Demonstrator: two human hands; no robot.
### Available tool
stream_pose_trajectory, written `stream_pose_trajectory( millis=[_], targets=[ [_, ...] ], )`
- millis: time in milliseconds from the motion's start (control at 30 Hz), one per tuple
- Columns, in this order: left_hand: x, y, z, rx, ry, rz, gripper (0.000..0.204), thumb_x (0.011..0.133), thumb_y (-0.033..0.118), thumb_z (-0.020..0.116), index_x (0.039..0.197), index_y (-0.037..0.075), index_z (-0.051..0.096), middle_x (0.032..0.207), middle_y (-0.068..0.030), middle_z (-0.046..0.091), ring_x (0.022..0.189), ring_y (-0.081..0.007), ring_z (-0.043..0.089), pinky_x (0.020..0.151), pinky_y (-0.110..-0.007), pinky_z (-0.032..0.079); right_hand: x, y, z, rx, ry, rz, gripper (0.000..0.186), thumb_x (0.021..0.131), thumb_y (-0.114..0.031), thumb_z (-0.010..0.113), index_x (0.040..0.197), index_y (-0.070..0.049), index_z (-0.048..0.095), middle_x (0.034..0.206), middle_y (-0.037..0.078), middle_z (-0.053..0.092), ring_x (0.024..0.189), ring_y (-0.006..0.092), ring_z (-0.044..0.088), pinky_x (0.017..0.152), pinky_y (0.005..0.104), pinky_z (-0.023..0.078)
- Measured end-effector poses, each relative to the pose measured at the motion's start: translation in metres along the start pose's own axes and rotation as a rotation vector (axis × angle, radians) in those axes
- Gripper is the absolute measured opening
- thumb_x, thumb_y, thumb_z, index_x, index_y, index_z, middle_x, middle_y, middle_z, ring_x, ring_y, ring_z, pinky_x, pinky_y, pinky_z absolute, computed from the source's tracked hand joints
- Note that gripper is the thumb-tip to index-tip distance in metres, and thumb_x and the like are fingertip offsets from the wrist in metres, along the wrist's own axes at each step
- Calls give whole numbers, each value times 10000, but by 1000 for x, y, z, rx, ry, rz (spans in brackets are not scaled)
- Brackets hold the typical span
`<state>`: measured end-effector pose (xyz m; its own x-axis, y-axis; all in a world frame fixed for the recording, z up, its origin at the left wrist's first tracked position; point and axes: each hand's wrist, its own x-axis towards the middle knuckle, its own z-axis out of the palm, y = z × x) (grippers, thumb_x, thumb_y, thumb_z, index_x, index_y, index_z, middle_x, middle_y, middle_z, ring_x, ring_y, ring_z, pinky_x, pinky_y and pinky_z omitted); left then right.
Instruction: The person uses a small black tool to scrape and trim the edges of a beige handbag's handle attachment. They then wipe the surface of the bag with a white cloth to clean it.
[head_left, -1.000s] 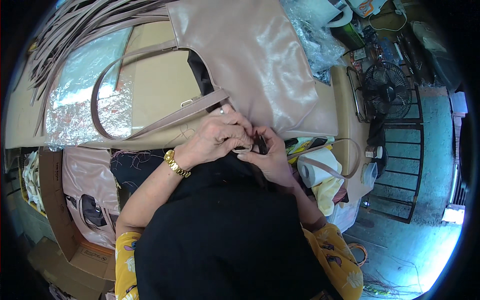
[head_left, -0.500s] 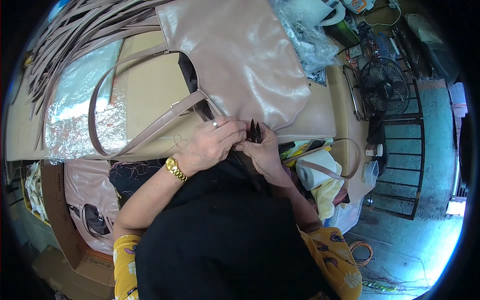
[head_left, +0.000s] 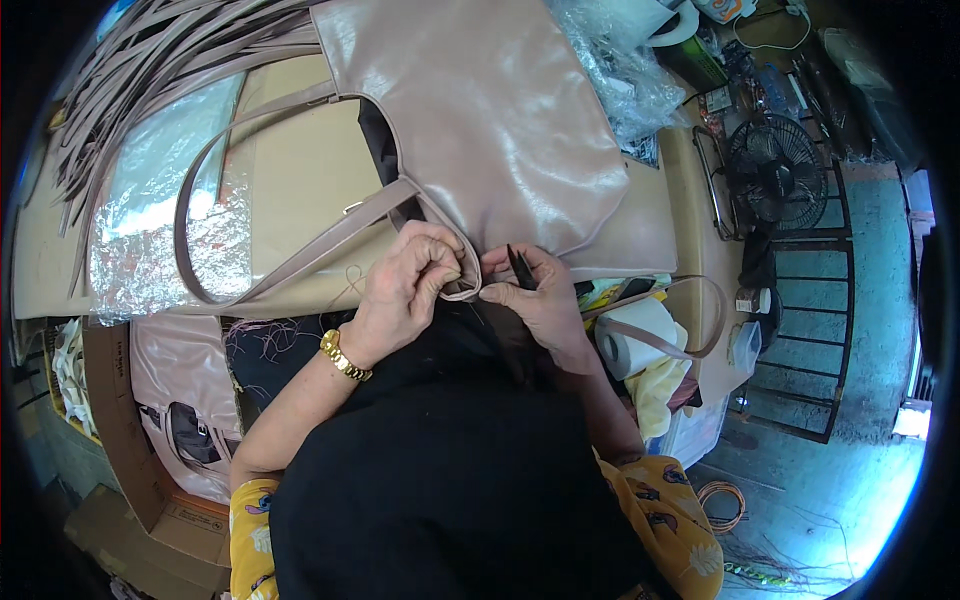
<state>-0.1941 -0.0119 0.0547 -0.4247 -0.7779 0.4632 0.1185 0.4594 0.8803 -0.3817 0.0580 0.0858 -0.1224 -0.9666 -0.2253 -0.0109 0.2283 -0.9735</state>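
Observation:
A glossy dusty-pink handbag [head_left: 500, 130] lies on the table with its opening edge drawn toward me. My left hand [head_left: 405, 290] is closed, pinching the bag's edge between thumb and bent fingers. Just right of it, my right hand [head_left: 545, 310] holds small black thread snips [head_left: 519, 266], their pointed blades sticking up past the fingers. The right thumb and fingertips are close to the same folded edge; whether they touch it I cannot tell. A strap [head_left: 345, 235] of the bag loops out to the left.
A bundle of pink-brown strips [head_left: 190, 70] and clear plastic film [head_left: 170, 200] cover the table's left. A cardboard box [head_left: 110, 400] holds another pink bag. At right are a white roll [head_left: 640, 335], bubble wrap [head_left: 620, 80] and a black fan [head_left: 778, 170].
My hands have moved apart, the left one a little left and the right one right. The bag's edge now shows between them. The snips have tilted to the left.

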Motion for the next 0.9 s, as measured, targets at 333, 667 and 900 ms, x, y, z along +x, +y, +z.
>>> stream_pose_trajectory(
  millis=[333,667,900],
  targets=[
    [8,35,-1,-11,25,-103,327,734,115,844,886,-23,590,1016,-108,539,863,-223,592,749,-314,520,-11,6,2,64,71,31,305,835,-73,769,1096,25,647,938,57,694,848,115,654,783,249,523],
    [-5,32,-10,44,-125,-350,290,733,133,852,787,-55,637,918,-82,502,719,-176,530,605,-312,471,16,-20,8,-437,-150,-58,244,872,-205,724,910,36,710,738,77,694,703,51,567,620,284,466],
    [-1,31,-22,-37,-301,-350,155,789,118,791,831,-4,706,910,-88,506,839,-218,532,719,-336,466,20,-5,13,-314,-117,-39,276,855,-223,752,831,39,667,690,35,642,664,46,513,596,268,441]
  ],
)
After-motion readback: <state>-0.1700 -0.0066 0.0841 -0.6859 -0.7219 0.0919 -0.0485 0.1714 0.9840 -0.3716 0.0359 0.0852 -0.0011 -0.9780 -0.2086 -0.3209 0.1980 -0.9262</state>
